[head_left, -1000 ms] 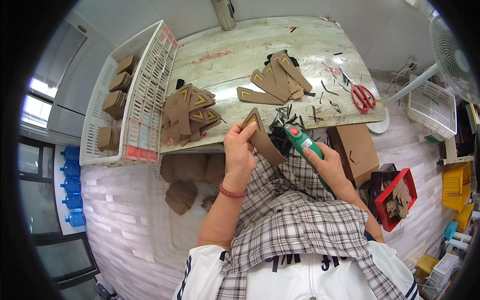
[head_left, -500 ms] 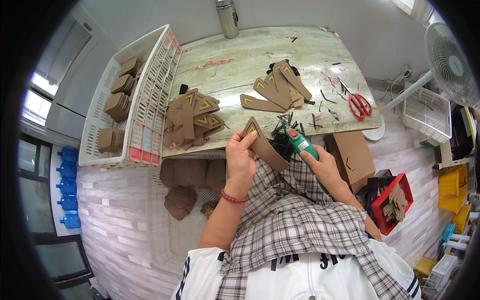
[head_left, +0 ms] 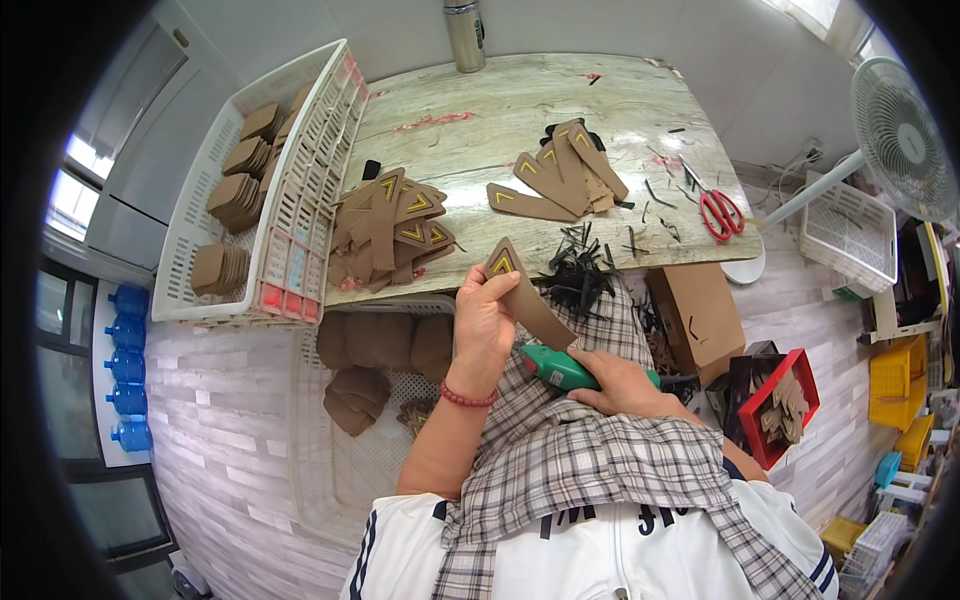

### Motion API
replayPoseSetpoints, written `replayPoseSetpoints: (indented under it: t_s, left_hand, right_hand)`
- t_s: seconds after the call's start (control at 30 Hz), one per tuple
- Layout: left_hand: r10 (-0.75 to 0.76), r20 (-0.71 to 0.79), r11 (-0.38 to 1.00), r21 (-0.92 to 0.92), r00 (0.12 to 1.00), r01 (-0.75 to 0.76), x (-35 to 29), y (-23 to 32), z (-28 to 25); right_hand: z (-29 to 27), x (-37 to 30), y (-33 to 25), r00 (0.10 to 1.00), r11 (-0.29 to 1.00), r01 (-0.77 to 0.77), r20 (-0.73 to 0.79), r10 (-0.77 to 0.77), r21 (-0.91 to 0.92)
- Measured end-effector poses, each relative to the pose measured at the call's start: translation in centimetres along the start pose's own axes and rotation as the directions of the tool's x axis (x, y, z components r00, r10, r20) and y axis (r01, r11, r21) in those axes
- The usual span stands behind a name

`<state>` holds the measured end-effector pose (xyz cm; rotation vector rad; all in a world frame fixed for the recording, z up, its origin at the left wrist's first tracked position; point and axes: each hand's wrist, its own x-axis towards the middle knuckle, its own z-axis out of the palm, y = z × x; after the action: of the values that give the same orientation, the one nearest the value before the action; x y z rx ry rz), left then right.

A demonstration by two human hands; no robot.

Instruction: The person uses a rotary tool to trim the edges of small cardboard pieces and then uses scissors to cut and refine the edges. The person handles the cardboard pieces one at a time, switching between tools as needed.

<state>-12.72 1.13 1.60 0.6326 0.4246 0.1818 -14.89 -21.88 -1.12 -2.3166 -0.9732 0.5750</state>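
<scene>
My left hand (head_left: 483, 305) pinches a curved brown strap piece (head_left: 537, 312) with a yellow chevron near its upper end. The fingers of my right hand (head_left: 620, 382) are wrapped over a green hand-held power tool (head_left: 562, 370) with a cord, above my lap. Its front points left toward my left wrist, just below the strap piece; I cannot make out its tip. On the table edge beyond lies a heap of black scraps (head_left: 580, 275). Similar brown pieces form a pile (head_left: 390, 228) at the left and a fanned group (head_left: 560, 172) farther back.
A white crate (head_left: 300, 190) holding stacked brown pieces stands at the left. Red-handled scissors (head_left: 720, 213) rest at the table's right. A steel flask (head_left: 465, 38) stands at the back. Below are a white basket (head_left: 330, 480), a cardboard box (head_left: 700, 320) and a red-rimmed box (head_left: 812, 385).
My right hand has brought the power tool down and to the left, turning its front from the scraps toward my left wrist. My left hand keeps the strap piece nearly in place.
</scene>
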Motion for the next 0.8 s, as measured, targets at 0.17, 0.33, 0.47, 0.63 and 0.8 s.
replayPoseSetpoints:
  t_s: [0.17,0.33,0.47,0.63,0.8]
  left_hand:
    - [0.013,0.012,0.999,0.04,1.0,-0.014,0.2,-0.6,-0.2]
    - [0.023,0.057,0.997,0.079,0.998,-0.027,-0.1,-0.9,0.3]
    - [0.048,0.013,0.997,0.066,0.999,-0.049,-0.5,-1.0,0.9]
    - [0.119,-0.084,0.985,0.135,0.989,-0.107,-0.4,-1.2,1.0]
    - [0.064,-0.046,0.994,0.091,0.997,-0.06,0.3,-1.9,1.0]
  right_hand:
    - [-0.9,0.2,0.0,1.0,0.999,0.013,0.026,-0.011,-0.052]
    - [-1.5,0.5,0.2,0.98,0.97,-0.195,0.068,0.187,0.146]
    - [-2.3,1.7,3.2,0.924,0.966,-0.109,-0.335,0.186,0.235]
    - [-12.9,5.4,15.8,0.443,0.961,-0.189,-0.891,-0.101,-0.203]
    - [-15.8,6.2,28.5,0.501,0.898,-0.394,-0.865,0.03,-0.197]
